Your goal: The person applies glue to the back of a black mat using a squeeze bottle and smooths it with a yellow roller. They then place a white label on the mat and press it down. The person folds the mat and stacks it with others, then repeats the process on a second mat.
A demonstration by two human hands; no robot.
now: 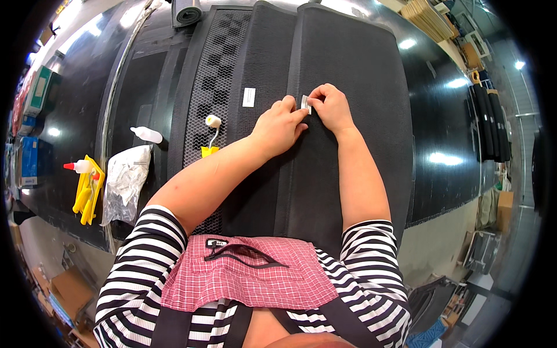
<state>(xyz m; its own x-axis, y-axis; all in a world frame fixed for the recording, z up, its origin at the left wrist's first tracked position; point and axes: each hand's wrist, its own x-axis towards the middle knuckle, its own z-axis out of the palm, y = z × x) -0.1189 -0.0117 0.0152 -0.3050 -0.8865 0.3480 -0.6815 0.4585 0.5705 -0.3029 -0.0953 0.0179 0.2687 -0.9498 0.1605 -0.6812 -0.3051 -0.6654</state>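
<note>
A small white label (pixel 306 105) lies at the left part of a large black mat (pixel 348 64), close to that mat's edge. My right hand (pixel 333 109) pinches the label's upper right side between thumb and fingertips. From the left, my left hand (pixel 279 127) has its fingers closed at the label's other side, partly covering it. A second white label (pixel 249 97) is on the neighbouring black mat (pixel 268 52), left of my hands. Beneath that mat, a black honeycomb-patterned mat (pixel 216 69) shows along its left side.
A small roller (pixel 213 121) with a yellow handle rests on the honeycomb mat. Further left on the dark table (pixel 81 116) are a white squeeze bottle (pixel 148 135), a clear plastic bag (pixel 125 182), and a yellow tool (pixel 88 191) beside a red-capped bottle (pixel 80 166). A rolled mat (pixel 187 15) sits at the far edge.
</note>
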